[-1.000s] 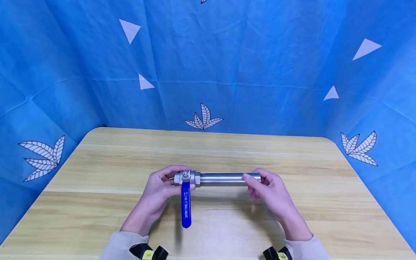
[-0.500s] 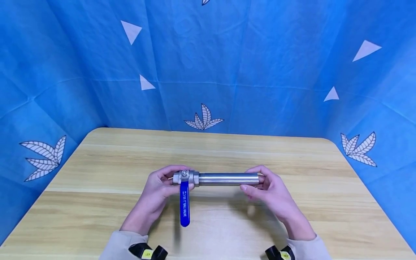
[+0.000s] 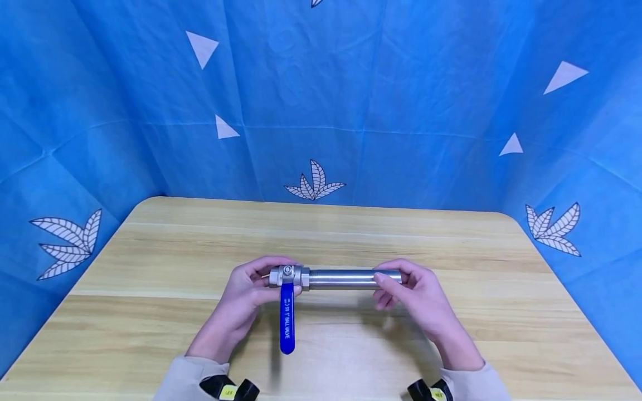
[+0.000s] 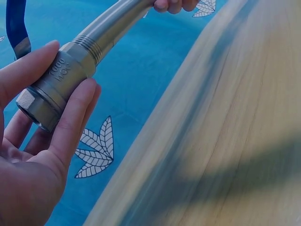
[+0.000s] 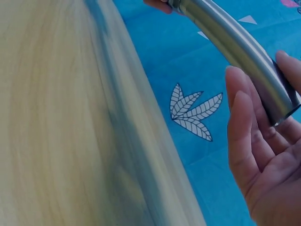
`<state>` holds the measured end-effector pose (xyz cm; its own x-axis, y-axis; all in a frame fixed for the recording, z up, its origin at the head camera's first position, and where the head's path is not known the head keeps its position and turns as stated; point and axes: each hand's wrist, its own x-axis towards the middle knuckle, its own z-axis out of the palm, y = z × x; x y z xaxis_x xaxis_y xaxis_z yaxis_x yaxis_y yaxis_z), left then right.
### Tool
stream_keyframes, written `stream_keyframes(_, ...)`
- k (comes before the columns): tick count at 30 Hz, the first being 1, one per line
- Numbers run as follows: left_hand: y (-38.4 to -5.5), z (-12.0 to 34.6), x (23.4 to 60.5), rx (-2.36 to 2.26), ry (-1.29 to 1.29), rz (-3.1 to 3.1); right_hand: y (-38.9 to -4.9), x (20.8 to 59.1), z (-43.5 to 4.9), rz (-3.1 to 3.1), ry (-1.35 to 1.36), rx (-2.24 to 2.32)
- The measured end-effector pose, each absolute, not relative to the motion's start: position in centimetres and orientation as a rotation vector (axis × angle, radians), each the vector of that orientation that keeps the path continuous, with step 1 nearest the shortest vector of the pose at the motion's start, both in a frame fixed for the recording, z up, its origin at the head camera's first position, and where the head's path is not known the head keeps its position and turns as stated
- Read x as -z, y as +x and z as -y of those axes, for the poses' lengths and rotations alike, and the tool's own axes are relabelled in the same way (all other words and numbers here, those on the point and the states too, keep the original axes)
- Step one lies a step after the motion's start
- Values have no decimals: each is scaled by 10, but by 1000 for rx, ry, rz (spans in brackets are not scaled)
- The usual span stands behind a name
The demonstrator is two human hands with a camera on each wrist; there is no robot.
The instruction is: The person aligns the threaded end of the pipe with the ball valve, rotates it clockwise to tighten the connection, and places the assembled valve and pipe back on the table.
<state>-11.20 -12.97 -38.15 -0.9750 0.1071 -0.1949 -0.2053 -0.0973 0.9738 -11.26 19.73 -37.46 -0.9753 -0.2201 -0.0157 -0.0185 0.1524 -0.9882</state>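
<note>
My left hand [image 3: 244, 295] grips a steel ball valve [image 3: 303, 277] by its body, thumb on the near side and fingers behind. The valve's blue lever handle [image 3: 287, 318] points toward me. A plain steel pipe [image 3: 343, 279] extends rightward from the valve, a few threads showing at the joint in the left wrist view, where raised lettering marks the valve body [image 4: 62, 73]. At the pipe's free end, my right hand [image 3: 421, 295] pinches it between thumb and fingers. In the right wrist view, the open pipe end [image 5: 282, 106] sits among the fingers. Both parts are held above the table.
A light wood table [image 3: 321, 234] lies beneath, with the shadows of hands and valve on it. Blue cloth [image 3: 321, 83] printed with white leaves and triangles hangs behind the table and on both sides.
My right thumb came off the pipe to its near lower edge half a second ago and is now back on top of the pipe's end. The left hand keeps its hold.
</note>
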Motion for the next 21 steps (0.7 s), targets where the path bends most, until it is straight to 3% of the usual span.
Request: stream_keyframes(21,-112,127,382,-2166,-122,-1970,-114,375,-201,-2289,-365,1969)
